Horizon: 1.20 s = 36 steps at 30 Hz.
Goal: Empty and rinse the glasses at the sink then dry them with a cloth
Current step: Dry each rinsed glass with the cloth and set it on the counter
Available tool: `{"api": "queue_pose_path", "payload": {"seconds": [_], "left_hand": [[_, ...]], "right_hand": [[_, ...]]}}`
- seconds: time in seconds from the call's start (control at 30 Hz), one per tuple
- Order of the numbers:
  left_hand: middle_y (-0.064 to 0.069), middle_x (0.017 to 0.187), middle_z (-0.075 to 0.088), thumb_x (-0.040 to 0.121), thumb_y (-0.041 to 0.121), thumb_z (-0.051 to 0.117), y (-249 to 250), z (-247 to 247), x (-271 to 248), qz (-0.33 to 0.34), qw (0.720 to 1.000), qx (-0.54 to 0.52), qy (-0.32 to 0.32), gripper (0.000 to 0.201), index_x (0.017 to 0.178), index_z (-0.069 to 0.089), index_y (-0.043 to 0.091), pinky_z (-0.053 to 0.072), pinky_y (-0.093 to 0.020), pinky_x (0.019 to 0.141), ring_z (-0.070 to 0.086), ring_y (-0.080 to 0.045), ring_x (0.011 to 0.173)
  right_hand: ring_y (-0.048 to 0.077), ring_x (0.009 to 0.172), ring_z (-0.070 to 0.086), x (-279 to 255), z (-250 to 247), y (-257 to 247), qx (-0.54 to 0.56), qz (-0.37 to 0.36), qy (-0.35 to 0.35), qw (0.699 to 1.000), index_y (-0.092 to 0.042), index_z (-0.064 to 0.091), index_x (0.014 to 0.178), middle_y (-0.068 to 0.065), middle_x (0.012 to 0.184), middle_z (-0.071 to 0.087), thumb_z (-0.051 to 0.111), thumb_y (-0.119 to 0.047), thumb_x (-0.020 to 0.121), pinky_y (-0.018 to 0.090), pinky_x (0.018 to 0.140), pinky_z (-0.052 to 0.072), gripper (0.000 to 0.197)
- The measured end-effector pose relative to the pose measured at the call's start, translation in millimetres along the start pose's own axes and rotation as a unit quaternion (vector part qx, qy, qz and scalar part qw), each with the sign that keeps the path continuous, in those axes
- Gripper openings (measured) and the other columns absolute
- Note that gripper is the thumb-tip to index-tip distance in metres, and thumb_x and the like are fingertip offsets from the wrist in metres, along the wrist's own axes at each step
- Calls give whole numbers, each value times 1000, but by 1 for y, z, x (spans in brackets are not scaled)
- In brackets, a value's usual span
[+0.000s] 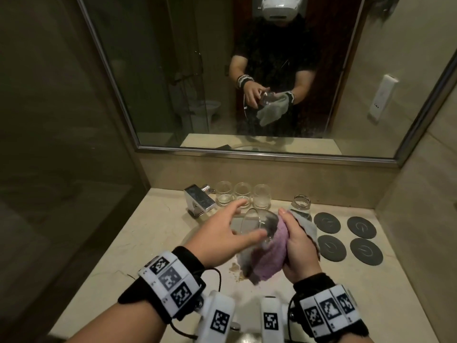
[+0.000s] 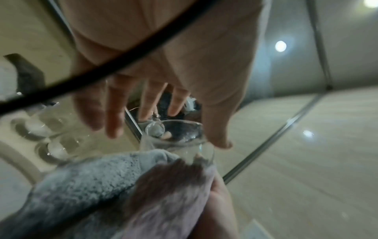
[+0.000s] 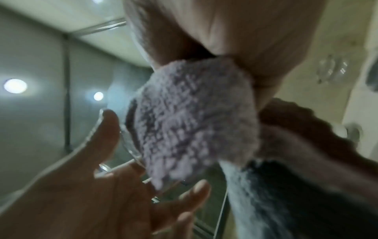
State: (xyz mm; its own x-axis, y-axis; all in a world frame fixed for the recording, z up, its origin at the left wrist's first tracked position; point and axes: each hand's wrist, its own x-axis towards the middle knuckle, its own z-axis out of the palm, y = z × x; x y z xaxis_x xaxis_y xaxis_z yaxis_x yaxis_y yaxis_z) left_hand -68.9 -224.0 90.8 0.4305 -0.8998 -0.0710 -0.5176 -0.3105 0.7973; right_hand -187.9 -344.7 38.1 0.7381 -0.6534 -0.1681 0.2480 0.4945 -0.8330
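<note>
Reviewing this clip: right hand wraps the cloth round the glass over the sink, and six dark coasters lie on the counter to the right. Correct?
Not quite: the head view shows four coasters, not six. The rest stands: the right hand wraps the cloth round the glass.

We see the right hand (image 3: 255, 35) gripping the purple-grey cloth (image 3: 194, 122), bunched below it. Left of the cloth, the clear glass (image 3: 126, 145) touches it, left hand (image 3: 92, 194) fingers (image 3: 196, 192) spread around its rim. Image blurred.
</note>
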Motion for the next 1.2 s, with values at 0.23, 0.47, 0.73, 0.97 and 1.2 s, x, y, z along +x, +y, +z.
{"api": "queue_pose_path", "payload": {"seconds": [0.23, 0.47, 0.73, 0.97, 1.2], "left_hand": [[14, 139, 46, 86, 35, 71, 0, 11, -5, 90, 995, 40, -9, 62, 140, 42, 35, 52, -27, 92, 60, -8, 103], [9, 124, 54, 82, 62, 57, -5, 5, 0, -22, 995, -94, -8, 71, 143, 38, 32, 59, -30, 68, 66, -11, 84], [20, 139, 44, 82, 50, 69, -1, 1, -2, 77, 997, 21, 5, 74, 146, 34, 39, 52, -26, 90, 57, -4, 112], [4, 114, 63, 79, 67, 58, -7, 6, 1, -17, 992, -125, 2, 58, 119, 58, 26, 60, -36, 75, 68, -14, 82], [23, 133, 49, 77, 61, 68, -14, 8, -3, 92, 995, -37, 10, 73, 141, 38, 46, 56, -29, 85, 60, -2, 108]], "right_hand": [[23, 82, 71, 3, -1, 3, -32, 0, 20, 999, -13, 73, 90, 11, 89, 74, 55, -42, 91, 42, 86, 53, 34], [24, 109, 66, 6, -5, 18, -88, -20, 19, 996, -24, 72, 109, 5, 114, 71, 51, -59, 90, 47, 103, 44, 45], [36, 100, 67, 1, 6, 10, 48, 37, -2, 998, -4, 70, 109, 23, 109, 68, 51, -38, 93, 47, 97, 48, 42], [22, 108, 66, 4, 2, 18, -105, -13, 47, 993, -22, 70, 115, 5, 115, 71, 48, -62, 91, 43, 99, 47, 51], [25, 82, 71, 0, 3, 5, 2, -4, 29, 1000, -11, 75, 92, 15, 93, 73, 45, -36, 98, 33, 77, 53, 39]]}}
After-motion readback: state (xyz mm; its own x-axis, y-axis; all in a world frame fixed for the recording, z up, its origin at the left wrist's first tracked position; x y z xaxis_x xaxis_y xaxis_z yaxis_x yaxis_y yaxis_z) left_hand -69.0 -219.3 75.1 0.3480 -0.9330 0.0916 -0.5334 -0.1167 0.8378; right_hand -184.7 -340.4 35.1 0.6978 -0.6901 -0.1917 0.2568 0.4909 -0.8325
